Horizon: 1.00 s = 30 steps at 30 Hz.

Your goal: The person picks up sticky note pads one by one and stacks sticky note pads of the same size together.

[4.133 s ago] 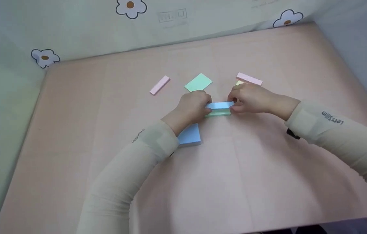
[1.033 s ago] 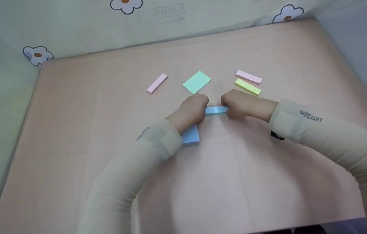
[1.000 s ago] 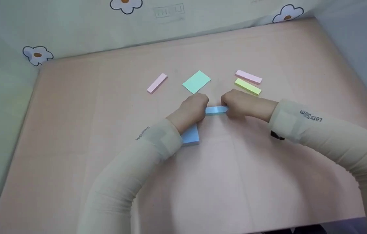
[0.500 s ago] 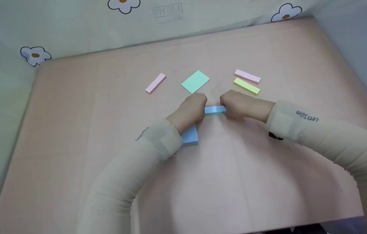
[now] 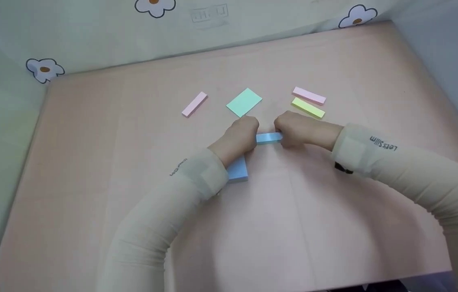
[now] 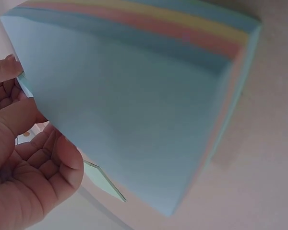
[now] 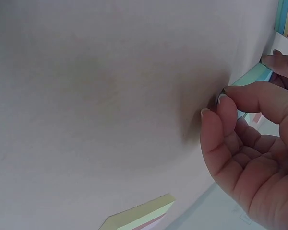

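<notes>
Between my two hands a narrow strip of sticky notes (image 5: pixel 268 138) stretches, blue on top with pale green (image 7: pixel 252 77) underneath. My left hand (image 5: pixel 239 136) pinches its left end, and my right hand (image 5: pixel 302 129) pinches the right end between thumb and fingers. Both ends are hidden by the fingers. Just below my left wrist lies a thick sticky-note block (image 5: pixel 238 170), blue on top and partly covered by the sleeve. In the left wrist view, the same block (image 6: pixel 120 96) shows blue, pink and yellow layers along its edges.
Beyond the hands, a pink strip (image 5: pixel 194 104) lies at the left and a green rectangular pad (image 5: pixel 244 102) in the middle. Another pink strip (image 5: pixel 309 96) and a yellow strip (image 5: pixel 308 108) lie side by side at the right. A pale cloth wall (image 5: pixel 103 36) borders the pink table (image 5: pixel 91 129).
Four seconds ago the blue strip stood apart above the green one; now they overlap closely. My right hand has shifted left, uncovering the yellow strip. Over the last second the hands barely moved.
</notes>
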Tool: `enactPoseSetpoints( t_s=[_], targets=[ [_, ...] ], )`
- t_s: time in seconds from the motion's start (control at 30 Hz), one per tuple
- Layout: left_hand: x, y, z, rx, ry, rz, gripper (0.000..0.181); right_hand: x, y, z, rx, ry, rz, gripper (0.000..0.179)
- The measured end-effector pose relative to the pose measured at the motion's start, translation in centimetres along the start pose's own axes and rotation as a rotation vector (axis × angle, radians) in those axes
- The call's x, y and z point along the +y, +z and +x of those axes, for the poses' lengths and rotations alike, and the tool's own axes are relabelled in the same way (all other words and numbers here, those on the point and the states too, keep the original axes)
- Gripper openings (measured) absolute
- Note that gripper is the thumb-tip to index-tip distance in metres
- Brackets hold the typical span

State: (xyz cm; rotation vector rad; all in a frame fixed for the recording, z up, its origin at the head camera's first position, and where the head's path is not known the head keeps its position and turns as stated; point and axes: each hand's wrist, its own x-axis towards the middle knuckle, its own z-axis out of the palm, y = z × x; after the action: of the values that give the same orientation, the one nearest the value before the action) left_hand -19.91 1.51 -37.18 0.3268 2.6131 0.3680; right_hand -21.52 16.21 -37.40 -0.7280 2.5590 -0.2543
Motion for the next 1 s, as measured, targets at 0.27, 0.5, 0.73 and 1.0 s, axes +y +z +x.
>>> enactPoseSetpoints(
  t_s=[0.27, 0.5, 0.73, 1.0],
  targets=[
    [-0.14, -0.16, 0.36, -0.008, 0.017, 0.006, 0.027, 0.21, 0.04, -0.17, 0.015, 0.003, 0.036, 0.018],
    [-0.13, -0.18, 0.32, -0.020, 0.036, 0.016, 0.026, 0.33, -0.05, -0.04, 0.016, -0.028, 0.041, 0.017],
    [-0.08, -0.28, 0.05, -0.027, 0.042, 0.033, 0.026, 0.13, -0.05, -0.07, 0.027, -0.015, 0.031, 0.014],
    [-0.34, -0.40, 0.02, -0.021, 0.054, 0.012, 0.026, 0.17, -0.25, -0.05, -0.002, 0.017, 0.044, 0.013]
  ],
)
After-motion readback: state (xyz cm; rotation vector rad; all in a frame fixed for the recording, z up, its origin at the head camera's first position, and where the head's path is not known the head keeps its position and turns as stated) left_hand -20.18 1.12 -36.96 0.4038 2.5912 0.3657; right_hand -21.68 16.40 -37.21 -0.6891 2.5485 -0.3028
